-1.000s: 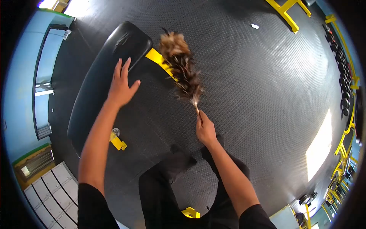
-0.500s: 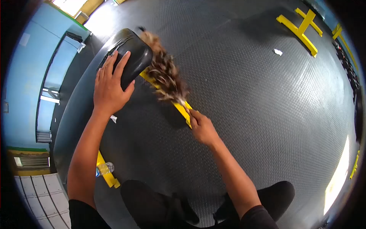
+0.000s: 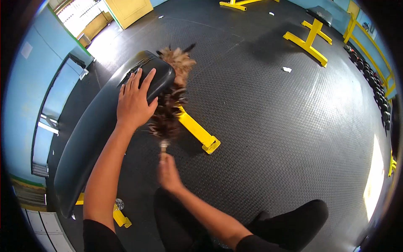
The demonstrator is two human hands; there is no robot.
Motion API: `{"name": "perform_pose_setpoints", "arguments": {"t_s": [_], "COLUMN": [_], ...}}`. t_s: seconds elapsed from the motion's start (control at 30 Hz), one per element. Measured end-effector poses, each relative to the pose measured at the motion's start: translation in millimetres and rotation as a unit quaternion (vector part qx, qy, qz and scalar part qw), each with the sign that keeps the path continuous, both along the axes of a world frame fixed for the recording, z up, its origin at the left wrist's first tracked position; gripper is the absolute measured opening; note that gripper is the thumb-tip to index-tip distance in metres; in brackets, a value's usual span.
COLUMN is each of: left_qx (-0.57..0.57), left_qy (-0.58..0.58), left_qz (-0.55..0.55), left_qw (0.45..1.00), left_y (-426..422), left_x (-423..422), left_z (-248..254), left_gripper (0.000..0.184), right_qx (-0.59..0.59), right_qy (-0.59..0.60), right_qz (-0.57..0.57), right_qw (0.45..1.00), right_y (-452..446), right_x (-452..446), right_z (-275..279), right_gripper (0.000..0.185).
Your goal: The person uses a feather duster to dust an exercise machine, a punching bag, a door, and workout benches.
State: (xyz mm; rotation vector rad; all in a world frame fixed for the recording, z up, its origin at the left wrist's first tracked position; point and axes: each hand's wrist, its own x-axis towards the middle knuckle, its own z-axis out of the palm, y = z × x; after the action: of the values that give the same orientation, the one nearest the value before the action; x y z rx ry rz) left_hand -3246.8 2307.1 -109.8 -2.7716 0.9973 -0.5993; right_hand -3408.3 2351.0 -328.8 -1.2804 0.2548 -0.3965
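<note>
My left hand (image 3: 136, 101) lies flat with fingers spread on the black padded bench (image 3: 90, 126), close to its far end, where the cover looks creased or torn. In my right hand (image 3: 168, 173) is the handle of a feather duster (image 3: 166, 115), fingers wrapped round it. Brown and tan feathers reach up along the bench's right side and past its end, touching or very near the pad. Part of the duster is blurred by motion. Below the pad, a yellow bench leg (image 3: 197, 132) shows beyond the feathers.
A clear plastic bottle (image 3: 120, 204) is by the near yellow foot (image 3: 121, 218). Another yellow-framed bench (image 3: 310, 42) stands at the upper right, with a white scrap (image 3: 286, 69) on the black textured floor. Dumbbells (image 3: 371, 80) line the right wall. A mirror (image 3: 54, 113) leans at left.
My right hand has swung left and nearer to me, turning the duster more upright against the bench's side. My left hand keeps its place on the pad. The view has shifted upward.
</note>
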Motion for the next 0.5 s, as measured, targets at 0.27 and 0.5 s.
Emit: {"name": "perform_pose_setpoints", "arguments": {"t_s": [0.27,0.5], "left_qx": [0.011,0.010], "left_qy": [-0.004,-0.019], "left_qz": [0.005,0.009], "left_qw": [1.000,1.000], "left_y": [-1,1], "left_x": [2,4], "left_z": [-2,-6], "left_gripper": [0.079,0.078], "right_qx": [0.346,0.279], "right_qy": [0.334,0.312], "right_qz": [0.028,-0.019], "right_qw": [0.876,0.908], "right_y": [52,49], "right_x": [31,-51], "right_z": [0,-22], "right_gripper": [0.027,0.027]}}
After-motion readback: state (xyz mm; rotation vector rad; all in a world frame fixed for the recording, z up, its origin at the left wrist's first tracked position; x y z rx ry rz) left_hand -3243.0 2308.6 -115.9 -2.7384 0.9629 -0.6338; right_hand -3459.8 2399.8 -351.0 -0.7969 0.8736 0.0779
